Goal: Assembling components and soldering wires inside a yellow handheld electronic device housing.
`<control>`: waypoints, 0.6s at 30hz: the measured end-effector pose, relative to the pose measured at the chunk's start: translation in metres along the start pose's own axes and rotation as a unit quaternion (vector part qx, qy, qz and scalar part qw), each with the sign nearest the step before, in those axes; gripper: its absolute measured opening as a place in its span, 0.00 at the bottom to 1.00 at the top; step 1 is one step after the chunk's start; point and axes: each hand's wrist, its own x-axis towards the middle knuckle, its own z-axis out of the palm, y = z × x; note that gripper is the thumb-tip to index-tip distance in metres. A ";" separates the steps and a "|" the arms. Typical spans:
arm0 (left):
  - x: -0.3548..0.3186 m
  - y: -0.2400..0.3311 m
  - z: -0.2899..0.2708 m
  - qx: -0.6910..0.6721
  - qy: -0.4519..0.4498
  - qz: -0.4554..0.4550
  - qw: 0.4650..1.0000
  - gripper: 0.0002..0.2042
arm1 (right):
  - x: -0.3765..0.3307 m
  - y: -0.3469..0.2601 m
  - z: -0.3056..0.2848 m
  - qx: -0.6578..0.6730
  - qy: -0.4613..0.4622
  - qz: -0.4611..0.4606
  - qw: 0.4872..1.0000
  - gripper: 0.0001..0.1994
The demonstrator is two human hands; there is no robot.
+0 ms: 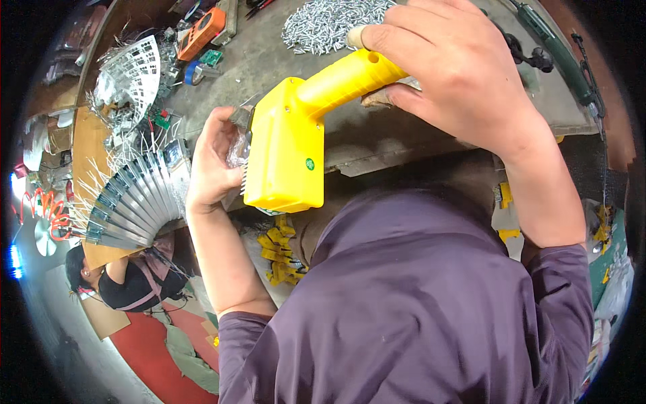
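My right hand (464,74) grips the ribbed handle of a yellow plastic handheld device (286,155), raised in front of my chest near the table edge. Its boxy head points down and to the left, with a small round green sticker on its side. A row of thin metal teeth shows along the head's left edge. There my left hand (210,168) is closed, thumb and fingers curled around crinkled clear plastic (237,149) against the head. The device's front face is turned away from view. Beyond my right hand lies a heap of small silver screws (323,28) on the worktable (256,64).
Left on the table are an orange meter (202,32), a blue tape roll (194,73), a green circuit board (211,57) and fanned strips with wires (138,195). A dark green power screwdriver (555,50) lies far right. Yellow parts (277,252) sit below; another person (134,283) works at left.
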 end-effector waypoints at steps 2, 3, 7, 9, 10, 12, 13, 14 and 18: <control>0.002 -0.002 -0.001 -0.004 -0.001 -0.005 1.000 0.36 | -0.001 0.002 0.004 -0.030 -0.013 -0.001 0.999 0.19; 0.002 -0.003 -0.001 -0.013 -0.003 -0.007 1.000 0.36 | -0.003 0.007 0.009 -0.012 0.022 -0.011 1.000 0.19; 0.003 0.002 0.002 0.027 -0.001 0.007 1.000 0.36 | -0.005 0.008 0.012 0.029 0.061 -0.010 0.998 0.20; 0.004 0.002 0.002 0.029 -0.002 -0.007 1.000 0.37 | -0.005 0.008 0.011 0.025 0.053 -0.008 0.998 0.21; 0.004 0.002 0.001 0.028 -0.001 -0.008 1.000 0.37 | -0.005 0.008 0.011 0.020 0.045 -0.007 0.999 0.21; 0.004 0.001 0.003 0.029 -0.008 0.005 1.000 0.38 | -0.012 0.014 0.019 -0.019 0.028 -0.012 0.999 0.20; 0.004 -0.001 0.003 0.027 -0.007 0.005 1.000 0.38 | -0.014 0.017 0.021 -0.059 0.011 -0.019 0.998 0.18; 0.003 -0.005 0.002 0.049 0.012 0.030 0.998 0.36 | -0.015 0.014 0.018 -0.058 0.010 -0.023 0.998 0.18; 0.005 0.010 0.011 0.220 0.006 0.043 0.974 0.31 | -0.026 0.009 0.021 0.005 -0.098 0.064 0.993 0.26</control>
